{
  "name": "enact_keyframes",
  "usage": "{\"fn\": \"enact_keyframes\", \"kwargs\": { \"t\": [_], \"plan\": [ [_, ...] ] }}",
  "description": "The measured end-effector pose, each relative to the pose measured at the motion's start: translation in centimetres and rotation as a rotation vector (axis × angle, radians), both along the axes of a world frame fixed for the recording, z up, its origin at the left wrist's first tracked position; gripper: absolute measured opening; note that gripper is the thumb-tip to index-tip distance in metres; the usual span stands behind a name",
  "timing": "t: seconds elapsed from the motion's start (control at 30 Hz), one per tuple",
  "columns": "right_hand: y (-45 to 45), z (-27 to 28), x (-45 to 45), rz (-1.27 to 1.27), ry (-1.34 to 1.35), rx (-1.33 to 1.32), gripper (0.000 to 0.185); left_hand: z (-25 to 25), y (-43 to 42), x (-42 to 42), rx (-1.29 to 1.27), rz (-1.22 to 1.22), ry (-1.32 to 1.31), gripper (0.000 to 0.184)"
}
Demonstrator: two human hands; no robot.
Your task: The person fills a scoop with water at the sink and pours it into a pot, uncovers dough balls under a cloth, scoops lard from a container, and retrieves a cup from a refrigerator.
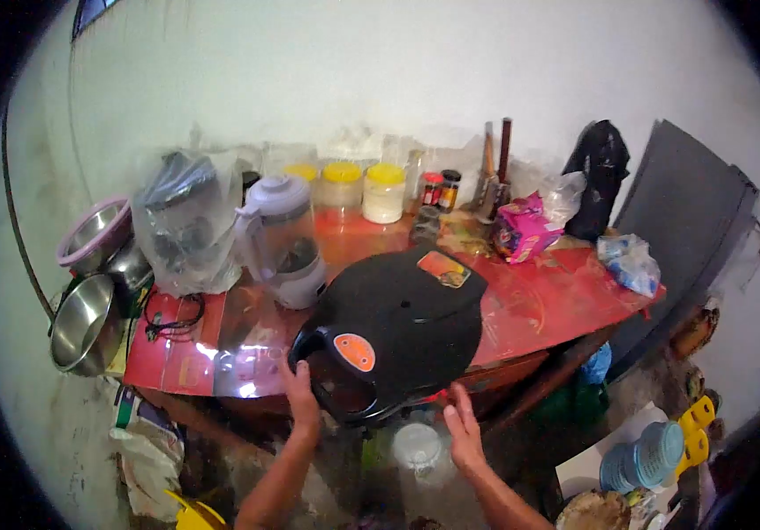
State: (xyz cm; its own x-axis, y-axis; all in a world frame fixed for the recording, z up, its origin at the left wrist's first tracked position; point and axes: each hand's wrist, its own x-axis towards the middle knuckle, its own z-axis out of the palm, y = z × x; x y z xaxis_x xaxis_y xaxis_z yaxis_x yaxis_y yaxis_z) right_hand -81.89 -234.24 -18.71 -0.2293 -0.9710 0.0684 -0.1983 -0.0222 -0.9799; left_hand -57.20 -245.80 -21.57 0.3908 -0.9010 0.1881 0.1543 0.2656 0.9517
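A large black plastic piece (pixel 415 327) lies over the front edge of the red-covered table. It has a rounded body, a curved handle-like opening, an orange sticker on its near part and a picture label at its far end; its exact kind is unclear. My left hand (pixel 303 397) grips its near left rim, thumb up, with some fingers hidden behind it. By the lower right edge is my right hand (pixel 462 428), its fingers stretched out; whether they touch the black piece I cannot tell. Below, between the hands, stands a clear jar with a pale lid (pixel 418 444).
On the table (pixel 539 296) stand a blender (pixel 283 243), a plastic-wrapped appliance (pixel 187 221), yellow-lidded jars (pixel 384 194) and a pink packet (pixel 525 228). Steel bowls (pixel 84 322) lean at left. A grey board (pixel 684 221) and stacked blue containers (pixel 640 459) are at right.
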Motion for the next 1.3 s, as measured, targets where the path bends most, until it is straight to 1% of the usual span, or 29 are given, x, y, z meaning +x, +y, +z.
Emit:
{"fn": "enact_keyframes", "kwargs": {
  "t": [0.03, 0.13, 0.2, 0.3, 0.43, 0.47, 0.5, 0.53, 0.57, 0.63, 0.73, 0.77, 0.87, 0.9, 0.97, 1.03, 1.1, 1.13, 1.17, 1.2, 1.23, 1.27, 1.3],
  "plan": [
    [-0.7, 0.1, 0.2, 0.017, -0.057, -0.024, 0.052, 0.6, -0.1, -0.2, 0.034, -0.024, 0.088, 0.051],
    [-0.2, 0.3, 0.4, 0.027, -0.233, -0.044, 0.059, 1.2, 0.2, -0.4, 0.077, -0.009, 0.103, 0.051],
    [-0.2, 1.0, 0.2, 0.0, -0.225, -0.004, 0.061, 1.1, 0.3, -0.1, 0.084, -0.027, 0.129, 0.052],
    [-0.4, 0.1, -0.3, 0.008, -0.255, -0.045, 0.063, 0.8, 0.5, 0.2, 0.071, -0.166, 0.305, 0.054],
    [-2.5, 1.8, -0.3, -0.077, -0.325, -0.142, 0.064, 2.0, 2.3, -1.2, 0.081, -0.213, 0.152, 0.051],
    [-3.0, 1.7, -1.4, -0.054, -0.344, -0.102, 0.063, 2.1, 2.7, -2.0, 0.055, -0.218, 0.119, 0.051],
    [-3.2, 1.4, -3.0, -0.028, -0.363, -0.061, 0.063, 1.8, 2.9, -2.4, 0.045, -0.241, 0.138, 0.051],
    [-3.1, 1.3, -4.1, -0.001, -0.383, -0.018, 0.062, 1.7, 3.2, -2.8, 0.032, -0.218, 0.086, 0.051],
    [-2.8, 1.3, -4.7, 0.0, -0.335, -0.015, 0.06, 1.8, 3.3, -3.0, 0.018, -0.195, 0.034, 0.051],
    [-1.6, 1.6, -5.5, 0.008, -0.237, -0.013, 0.054, 2.0, 3.6, -3.0, -0.01, -0.238, 0.064, 0.052],
    [1.2, 0.7, -6.2, -0.013, -0.156, -0.024, 0.044, 2.0, 5.7, -2.7, -0.044, -0.156, -0.02, 0.05],
    [2.5, 0.1, -6.5, -0.031, -0.187, 0.015, 0.041, 3.1, 7.3, -3.3, -0.044, -0.044, -0.111, 0.046],
    [8.2, -3.7, -8.5, -0.101, -0.239, 0.13, 0.033, 1.7, 11.9, -4.3, -0.231, 0.084, -0.326, 0.041],
    [10.6, -5.4, -9.5, -0.13, -0.231, 0.175, 0.032, 1.2, 13.8, -5.0, -0.226, 0.087, -0.352, 0.033],
    [15.3, -7.7, -10.9, -0.228, -0.246, 0.242, 0.027, -3.8, 16.7, -5.3, -0.207, -0.032, -0.467, 0.023],
    [20.4, -9.6, -11.7, -0.369, -0.296, 0.295, 0.021, -5.4, 21.0, -7.9, 0.212, -0.227, -0.433, 0.015],
    [26.0, -13.3, -12.6, -0.38, -0.24, 0.385, 0.016, -10.9, 24.7, -9.3, 0.373, -0.514, -0.596, 0.017],
    [28.7, -15.7, -12.9, -0.384, -0.208, 0.425, 0.014, -14.4, 26.4, -9.1, 0.424, -0.684, -0.618, 0.02],
    [31.6, -18.5, -12.8, -0.391, -0.268, 0.433, 0.014, -17.5, 28.1, -8.7, 0.47, -0.852, -0.639, 0.023],
    [34.9, -22.0, -12.5, -0.398, -0.328, 0.439, 0.015, -19.3, 29.5, -8.4, 0.541, -0.939, -0.87, 0.027],
    [39.0, -27.6, -12.2, -0.283, -0.037, 0.46, 0.017, -21.1, 31.0, -8.0, 0.585, -1.041, -1.108, 0.031],
    [43.0, -33.0, -12.0, -0.193, 0.26, 0.457, 0.019, -23.9, 32.5, -6.7, 0.591, -1.132, -1.275, 0.032],
    [45.9, -35.8, -10.7, -0.153, 0.384, 0.569, 0.02, -27.3, 34.3, -5.0, 0.586, -1.185, -1.404, 0.033]
  ]
}}
